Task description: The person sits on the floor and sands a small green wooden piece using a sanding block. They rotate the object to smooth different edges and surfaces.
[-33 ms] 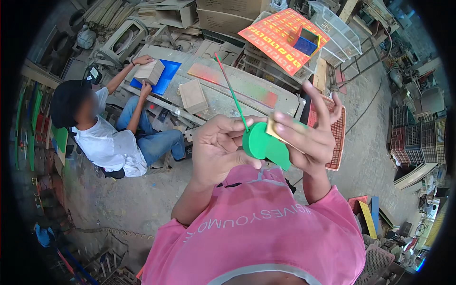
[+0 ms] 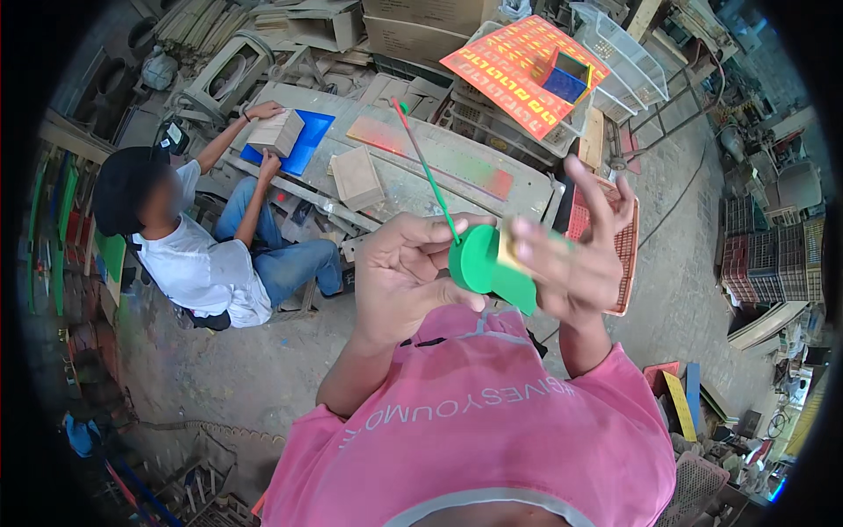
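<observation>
I'm seeing the left hand (image 2: 399,268) gripping the green piece (image 2: 474,263) between thumb and partly curled fingers, a thin stick (image 2: 430,180) jutting from it toward the bench (image 2: 342,110). The right hand (image 2: 584,272), half open, is holding a yellow pad (image 2: 507,249) at the piece; blur is hiding whether they're touching.
</observation>
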`<state>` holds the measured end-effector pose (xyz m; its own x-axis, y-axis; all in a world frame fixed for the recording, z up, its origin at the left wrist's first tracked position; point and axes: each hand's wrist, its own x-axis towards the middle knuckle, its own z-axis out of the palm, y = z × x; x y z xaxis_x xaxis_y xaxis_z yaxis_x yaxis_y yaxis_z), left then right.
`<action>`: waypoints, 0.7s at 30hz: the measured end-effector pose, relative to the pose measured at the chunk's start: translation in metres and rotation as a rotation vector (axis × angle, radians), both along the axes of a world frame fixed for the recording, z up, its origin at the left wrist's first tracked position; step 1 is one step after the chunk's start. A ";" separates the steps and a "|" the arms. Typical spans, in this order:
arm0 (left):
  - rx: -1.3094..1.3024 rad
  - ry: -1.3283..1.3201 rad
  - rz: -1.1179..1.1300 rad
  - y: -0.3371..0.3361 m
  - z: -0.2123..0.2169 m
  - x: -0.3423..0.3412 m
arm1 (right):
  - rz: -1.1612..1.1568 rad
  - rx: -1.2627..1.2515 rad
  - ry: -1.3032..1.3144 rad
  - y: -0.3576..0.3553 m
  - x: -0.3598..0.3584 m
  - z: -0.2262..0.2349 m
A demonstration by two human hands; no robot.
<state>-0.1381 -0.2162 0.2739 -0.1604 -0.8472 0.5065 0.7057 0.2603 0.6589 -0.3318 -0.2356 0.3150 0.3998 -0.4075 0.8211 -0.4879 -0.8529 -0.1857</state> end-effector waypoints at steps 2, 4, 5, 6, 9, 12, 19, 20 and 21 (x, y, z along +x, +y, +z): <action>-0.025 -0.012 0.029 -0.001 -0.005 0.000 | 0.028 0.018 0.035 0.010 0.002 0.001; -0.051 -0.020 0.056 -0.002 -0.006 0.001 | -0.001 -0.012 0.042 0.002 0.005 -0.004; -0.065 -0.023 0.068 -0.002 -0.004 0.001 | -0.018 -0.028 0.046 -0.002 0.005 -0.005; -0.079 -0.025 0.081 -0.001 -0.002 0.002 | -0.119 0.033 0.049 -0.005 0.006 -0.001; 0.016 -0.107 0.166 0.004 0.004 0.002 | -0.114 -0.014 -0.025 -0.004 0.001 -0.002; -0.059 -0.105 0.157 0.002 0.002 0.001 | -0.027 -0.092 0.031 0.006 0.010 -0.006; -0.129 -0.072 0.100 0.005 0.013 0.002 | -0.054 -0.143 -0.041 -0.005 0.004 0.003; -0.103 -0.054 0.077 0.007 0.013 0.002 | -0.022 -0.161 -0.036 -0.002 0.007 0.006; -0.078 -0.036 0.052 0.008 0.012 0.002 | 0.010 -0.180 -0.032 0.000 0.011 0.008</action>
<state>-0.1362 -0.2085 0.2862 -0.1360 -0.8131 0.5660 0.6662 0.3478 0.6597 -0.3212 -0.2358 0.3232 0.3756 -0.2488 0.8927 -0.4760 -0.8783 -0.0445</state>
